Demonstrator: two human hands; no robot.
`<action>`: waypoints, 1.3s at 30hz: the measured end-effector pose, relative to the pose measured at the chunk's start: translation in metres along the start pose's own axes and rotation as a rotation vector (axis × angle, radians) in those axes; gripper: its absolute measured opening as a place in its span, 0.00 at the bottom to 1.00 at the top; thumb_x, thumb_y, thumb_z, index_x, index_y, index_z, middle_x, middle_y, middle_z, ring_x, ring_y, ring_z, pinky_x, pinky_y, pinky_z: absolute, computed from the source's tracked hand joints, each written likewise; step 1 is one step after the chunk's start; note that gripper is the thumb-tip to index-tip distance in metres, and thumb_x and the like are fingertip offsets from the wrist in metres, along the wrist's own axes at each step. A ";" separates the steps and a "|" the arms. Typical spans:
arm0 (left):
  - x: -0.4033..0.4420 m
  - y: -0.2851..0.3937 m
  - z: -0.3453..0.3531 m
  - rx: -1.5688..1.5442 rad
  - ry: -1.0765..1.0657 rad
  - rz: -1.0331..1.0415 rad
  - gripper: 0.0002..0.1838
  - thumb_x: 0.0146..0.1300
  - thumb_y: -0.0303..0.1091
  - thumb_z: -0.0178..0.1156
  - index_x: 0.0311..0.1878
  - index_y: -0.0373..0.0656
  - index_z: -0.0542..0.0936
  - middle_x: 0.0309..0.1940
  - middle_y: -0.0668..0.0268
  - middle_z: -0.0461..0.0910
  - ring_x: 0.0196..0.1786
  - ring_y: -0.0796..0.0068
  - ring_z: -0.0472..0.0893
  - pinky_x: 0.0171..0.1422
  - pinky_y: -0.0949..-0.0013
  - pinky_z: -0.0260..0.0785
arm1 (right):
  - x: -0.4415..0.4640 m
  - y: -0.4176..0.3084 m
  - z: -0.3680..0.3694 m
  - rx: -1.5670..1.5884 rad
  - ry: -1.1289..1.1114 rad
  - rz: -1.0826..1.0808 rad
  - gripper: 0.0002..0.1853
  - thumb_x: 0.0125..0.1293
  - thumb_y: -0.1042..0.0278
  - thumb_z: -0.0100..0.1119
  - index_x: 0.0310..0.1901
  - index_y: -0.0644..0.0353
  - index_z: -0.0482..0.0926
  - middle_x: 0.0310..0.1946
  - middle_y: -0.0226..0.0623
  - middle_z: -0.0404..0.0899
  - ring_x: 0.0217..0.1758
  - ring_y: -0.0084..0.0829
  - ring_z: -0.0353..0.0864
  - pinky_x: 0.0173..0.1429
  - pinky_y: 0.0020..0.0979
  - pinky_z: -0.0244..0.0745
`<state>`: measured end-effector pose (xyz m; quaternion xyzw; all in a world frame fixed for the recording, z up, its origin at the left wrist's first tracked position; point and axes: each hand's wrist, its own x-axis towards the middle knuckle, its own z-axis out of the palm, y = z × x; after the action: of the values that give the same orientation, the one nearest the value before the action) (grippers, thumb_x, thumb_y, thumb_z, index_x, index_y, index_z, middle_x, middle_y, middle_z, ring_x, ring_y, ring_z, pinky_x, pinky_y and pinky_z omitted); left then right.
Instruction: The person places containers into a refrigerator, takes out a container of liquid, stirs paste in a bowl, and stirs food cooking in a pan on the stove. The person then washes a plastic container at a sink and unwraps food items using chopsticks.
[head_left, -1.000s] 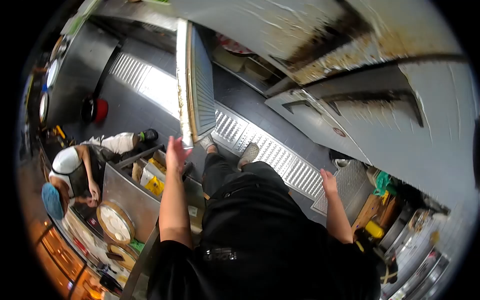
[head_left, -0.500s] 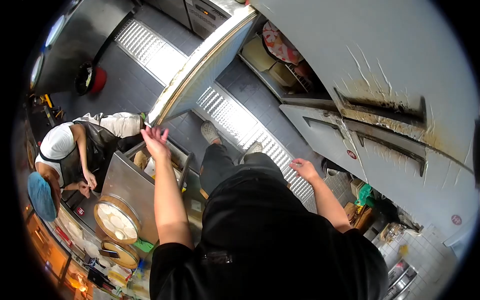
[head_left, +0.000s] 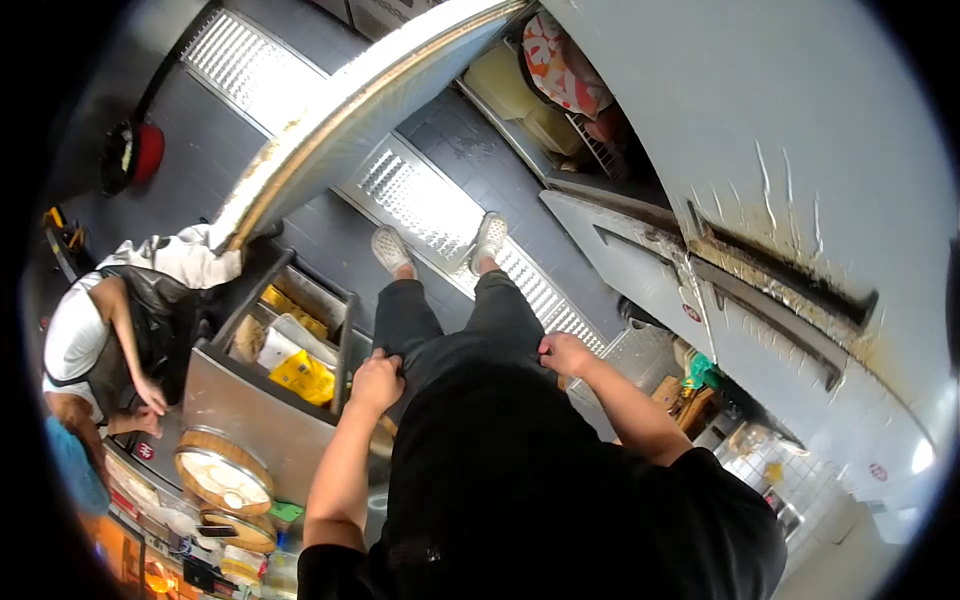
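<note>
My left hand [head_left: 378, 380] is closed at the left thigh of my dark trousers [head_left: 408, 318], its fingers curled against the cloth. On the other side, my right hand [head_left: 565, 354] is closed at my right hip, fingertips on the trousers. Whether either one pinches fabric is too small to tell. Ahead, the fridge door [head_left: 370, 95] stands swung open, away from both hands. Inside the fridge are pale containers [head_left: 500, 80] and a red-and-white patterned item [head_left: 560, 65]. An open drawer [head_left: 343, 345] with yellow packages [head_left: 303, 377] lies to the left of my left hand.
At the left a co-worker [head_left: 100, 330] in a dark apron leans over the counter, near round steamers [head_left: 225, 470]. A red bucket [head_left: 148, 152] stands on the floor at the upper left. Closed grey fridge doors [head_left: 780, 260] line the right. Metal floor grating [head_left: 415, 205] runs beneath my feet.
Both hands, earlier raised and spread apart, have come down and in to my thighs, and their fingers have closed. The view has shifted, showing more of the fridge interior and the drawer.
</note>
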<state>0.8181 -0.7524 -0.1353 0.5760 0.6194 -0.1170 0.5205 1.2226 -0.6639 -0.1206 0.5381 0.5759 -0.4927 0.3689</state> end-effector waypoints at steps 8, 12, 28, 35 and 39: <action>0.030 0.046 0.042 -0.358 -0.327 0.335 0.05 0.49 0.31 0.68 0.32 0.48 0.87 0.44 0.59 0.82 0.55 0.53 0.79 0.62 0.54 0.73 | 0.061 0.072 -0.061 -0.063 -0.488 -0.290 0.07 0.57 0.65 0.65 0.36 0.54 0.87 0.39 0.37 0.86 0.47 0.37 0.84 0.53 0.38 0.79; 0.081 0.078 0.089 -0.302 -0.282 0.293 0.09 0.53 0.30 0.66 0.39 0.41 0.86 0.43 0.55 0.82 0.50 0.49 0.80 0.58 0.53 0.75 | 0.127 0.060 -0.169 0.432 0.130 0.037 0.14 0.75 0.57 0.57 0.55 0.52 0.82 0.44 0.32 0.86 0.44 0.30 0.85 0.58 0.34 0.78; 0.118 0.105 0.136 -0.901 0.295 -0.223 0.06 0.62 0.22 0.62 0.42 0.35 0.83 0.46 0.54 0.84 0.42 0.57 0.85 0.46 0.65 0.77 | 0.342 0.040 -0.464 1.835 0.993 -0.374 0.14 0.78 0.62 0.50 0.48 0.64 0.79 0.46 0.47 0.84 0.46 0.36 0.87 0.45 0.31 0.87; 0.103 0.109 0.141 -0.968 0.309 -0.266 0.06 0.63 0.22 0.62 0.42 0.36 0.83 0.46 0.55 0.84 0.43 0.58 0.86 0.49 0.65 0.77 | 0.326 0.037 -0.467 1.808 1.021 -0.355 0.12 0.77 0.64 0.50 0.46 0.64 0.79 0.44 0.47 0.84 0.42 0.35 0.86 0.44 0.32 0.87; 0.096 0.109 0.134 -0.974 0.302 -0.249 0.06 0.63 0.22 0.62 0.43 0.36 0.83 0.46 0.55 0.84 0.43 0.60 0.85 0.48 0.66 0.77 | 0.309 0.038 -0.462 1.808 1.032 -0.342 0.11 0.76 0.65 0.51 0.46 0.63 0.79 0.43 0.46 0.83 0.40 0.35 0.86 0.43 0.32 0.87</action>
<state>0.9970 -0.7617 -0.2186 0.1996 0.7338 0.2081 0.6151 1.2624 -0.1418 -0.3106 0.6689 0.1495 -0.4954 -0.5337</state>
